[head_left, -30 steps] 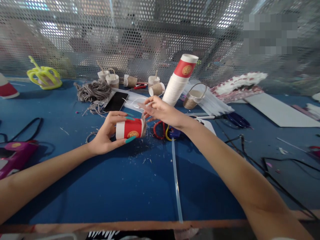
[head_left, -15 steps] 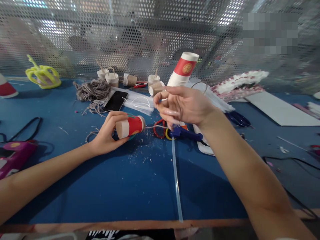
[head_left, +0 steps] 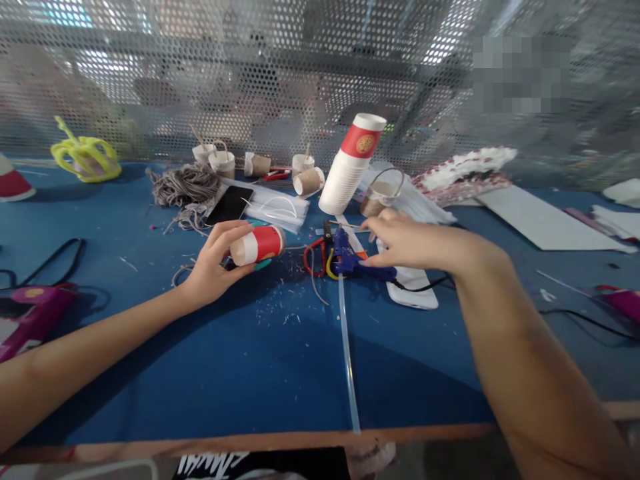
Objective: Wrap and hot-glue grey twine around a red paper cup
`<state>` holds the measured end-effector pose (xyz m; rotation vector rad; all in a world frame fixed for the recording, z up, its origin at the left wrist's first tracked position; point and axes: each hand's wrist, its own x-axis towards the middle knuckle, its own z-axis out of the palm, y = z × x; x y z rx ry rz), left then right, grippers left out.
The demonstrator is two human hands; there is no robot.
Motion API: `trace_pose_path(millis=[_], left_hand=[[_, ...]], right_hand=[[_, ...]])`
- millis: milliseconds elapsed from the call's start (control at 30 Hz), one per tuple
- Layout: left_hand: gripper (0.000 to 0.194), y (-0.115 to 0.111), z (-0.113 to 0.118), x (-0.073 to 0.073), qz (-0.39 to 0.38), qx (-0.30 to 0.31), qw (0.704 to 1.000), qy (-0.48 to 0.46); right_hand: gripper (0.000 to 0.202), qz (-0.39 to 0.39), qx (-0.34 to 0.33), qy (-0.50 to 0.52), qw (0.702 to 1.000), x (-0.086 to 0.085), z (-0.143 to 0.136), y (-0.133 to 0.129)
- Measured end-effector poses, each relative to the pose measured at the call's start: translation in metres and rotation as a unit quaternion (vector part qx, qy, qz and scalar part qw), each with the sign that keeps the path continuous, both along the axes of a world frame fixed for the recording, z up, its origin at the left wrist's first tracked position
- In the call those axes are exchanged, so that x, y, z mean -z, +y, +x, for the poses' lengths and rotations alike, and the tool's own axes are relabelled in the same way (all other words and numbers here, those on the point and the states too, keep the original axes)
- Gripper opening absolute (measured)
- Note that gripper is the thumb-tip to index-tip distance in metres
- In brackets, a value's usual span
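Reaching palm-down, right hand (head_left: 407,241), fingers apart; left hand (head_left: 214,267) clamped on paper cup (head_left: 264,243).

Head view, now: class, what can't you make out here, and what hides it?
- Head view: the underside of the held cup, turned away, partly behind the left grip.
- Head view: whether the right grip touches the blue glue gun; its fingers overlap the handle.
- Head view: the rest of the purple glue gun, cut off by the left edge.
- Head view: shapes behind the mesh, blurred.
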<state>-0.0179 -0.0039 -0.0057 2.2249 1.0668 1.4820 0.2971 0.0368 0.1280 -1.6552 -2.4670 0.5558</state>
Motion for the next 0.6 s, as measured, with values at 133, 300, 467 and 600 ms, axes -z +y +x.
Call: trace_pose_path(millis=[133,300,467,600], left_hand=[[0.057,0.000,-0.001,0.003,0.014,-0.010,0.999,-0.028],[0.062,0.001,-0.002,0.010,0.013,-0.047,0.993,-0.107],[0.061,0.000,0.000,0.009,0.006,-0.040,0.988,-0.146],[0.057,-0.002,0.003,0.005,-0.018,-0.028,0.982,-0.184]], right_hand=[[0.040,-0.028,0.011,-0.036,0.999,0.021,0.008,-0.006],[0.033,0.181,0.178,0.049,0.966,0.043,0.017,-0.002],[0.029,0.133,0.161,-0.031,0.977,0.050,0.026,0.005],[0.023,0.104,0.238,0.109,0.960,0.047,0.038,0.013]])
